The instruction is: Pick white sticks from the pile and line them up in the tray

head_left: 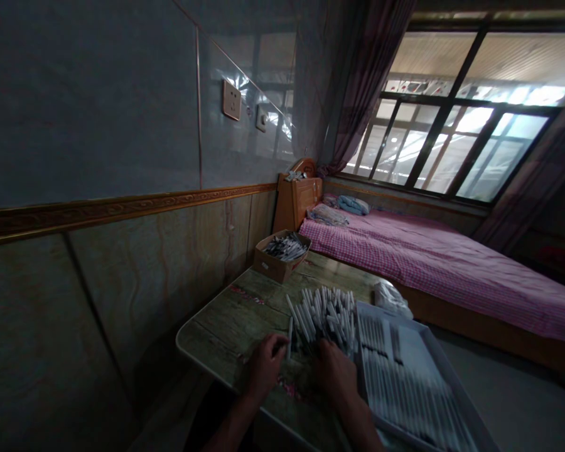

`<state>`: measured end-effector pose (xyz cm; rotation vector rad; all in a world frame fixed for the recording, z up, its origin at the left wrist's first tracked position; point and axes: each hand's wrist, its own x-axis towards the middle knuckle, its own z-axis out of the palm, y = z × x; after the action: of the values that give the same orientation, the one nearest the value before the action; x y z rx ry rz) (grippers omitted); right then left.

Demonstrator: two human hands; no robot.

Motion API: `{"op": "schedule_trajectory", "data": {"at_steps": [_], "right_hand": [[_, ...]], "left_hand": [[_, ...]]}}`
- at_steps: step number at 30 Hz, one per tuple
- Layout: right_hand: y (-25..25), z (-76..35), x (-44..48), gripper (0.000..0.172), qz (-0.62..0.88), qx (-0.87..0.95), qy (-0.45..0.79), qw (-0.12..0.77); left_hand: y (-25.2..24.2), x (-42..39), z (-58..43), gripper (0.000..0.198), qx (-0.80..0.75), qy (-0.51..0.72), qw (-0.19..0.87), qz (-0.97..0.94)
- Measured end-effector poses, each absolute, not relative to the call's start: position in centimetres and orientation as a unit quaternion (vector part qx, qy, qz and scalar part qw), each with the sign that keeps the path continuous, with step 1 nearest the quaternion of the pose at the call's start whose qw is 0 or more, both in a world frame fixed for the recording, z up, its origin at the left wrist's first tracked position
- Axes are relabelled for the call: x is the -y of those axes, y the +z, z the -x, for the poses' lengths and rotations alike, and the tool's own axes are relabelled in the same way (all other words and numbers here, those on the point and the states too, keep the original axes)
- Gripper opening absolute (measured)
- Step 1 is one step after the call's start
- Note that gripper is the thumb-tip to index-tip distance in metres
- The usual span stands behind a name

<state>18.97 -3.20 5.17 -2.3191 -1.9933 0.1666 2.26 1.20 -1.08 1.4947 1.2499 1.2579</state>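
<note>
I'm seeing my left hand (266, 367) pinching a thin white rod (290, 338), nearly upright, beside the heap of white rods (324, 317) near the green wood-patterned tabletop's (221, 333) front edge; my right hand (334, 370) is pressing against the heap, its grip hidden.

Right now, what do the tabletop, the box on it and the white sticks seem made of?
The tabletop looks like wood-grain laminate, with a faint sheen. The box looks like matte brown cardboard, with folded flaps. The white sticks might be plastic or paper; the view is too blurred to tell.
</note>
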Motion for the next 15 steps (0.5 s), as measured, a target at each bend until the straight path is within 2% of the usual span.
{"op": "schedule_trajectory", "data": {"at_steps": [8, 15], "right_hand": [[5.2, -17.4, -1.3, 0.028, 0.766, 0.641, 0.028, 0.046], [5.0, -16.5, -2.4, 0.027, 0.762, 0.646, 0.025, 0.038]], "left_hand": [[-0.9, -1.0, -2.1, 0.02, -0.486, 0.48, 0.427, -0.592], [-1.3, -1.2, -2.1, 0.02, -0.481, 0.49, 0.436, -0.581]]}}
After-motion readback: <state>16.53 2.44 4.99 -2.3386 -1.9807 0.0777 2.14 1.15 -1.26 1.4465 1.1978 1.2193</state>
